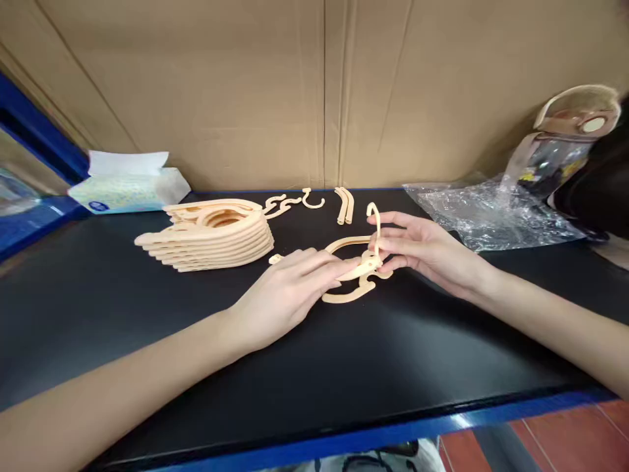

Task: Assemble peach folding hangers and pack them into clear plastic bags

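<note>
Tabletop [417,354], black and blue-edged, lies beneath the hanger [366,266], cardboard [221,98] behind.

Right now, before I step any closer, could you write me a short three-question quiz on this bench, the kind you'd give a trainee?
1. Which of the person's hands is nearer the stack of beige hanger pieces?
2. True or false: the tissue pack sits to the left of the clear plastic bag.
3. Fill in the blank: at the fingers of the right hand, an upright, curved-topped ____ rises above the beige hanger.

Key: 1. The left hand. 2. True. 3. Hook.
</note>
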